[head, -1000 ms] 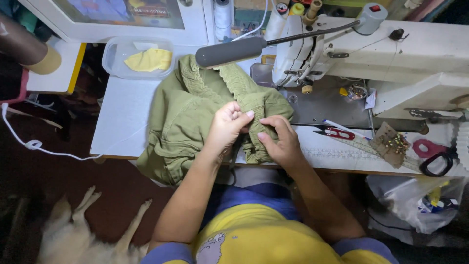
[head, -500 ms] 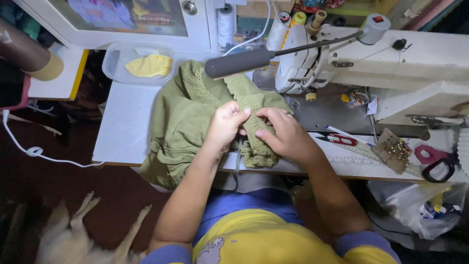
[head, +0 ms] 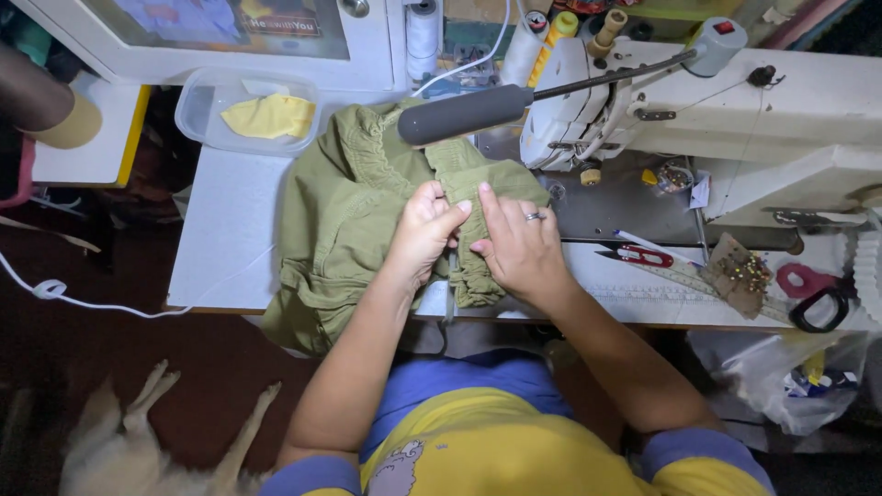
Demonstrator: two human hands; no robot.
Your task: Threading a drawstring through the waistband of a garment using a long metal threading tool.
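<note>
An olive green garment (head: 342, 230) lies bunched on the white sewing table (head: 220, 239), part of it hanging over the front edge. My left hand (head: 424, 230) pinches a gathered, elastic-like band of the garment near its middle. My right hand (head: 516, 243), with a ring on one finger, presses fingers onto the same band right beside the left. A thin grey strip hangs down between the two hands. Behind them stands the white sewing machine (head: 735, 101) with a grey lamp arm (head: 478, 112) reaching over the cloth.
A clear plastic tub (head: 246, 112) holds yellow cloth at the back left. Red thread snips (head: 636, 254), a ruler, a pin cushion (head: 742, 272) and dark-handled scissors (head: 819, 298) lie to the right. Thread cones (head: 551, 32) stand behind. A light-furred animal (head: 138, 441) lies on the floor.
Both hands have shifted slightly along the gathered band and stay on it; the right hand's fingers now lie flatter over the fabric. The view has moved a little.
</note>
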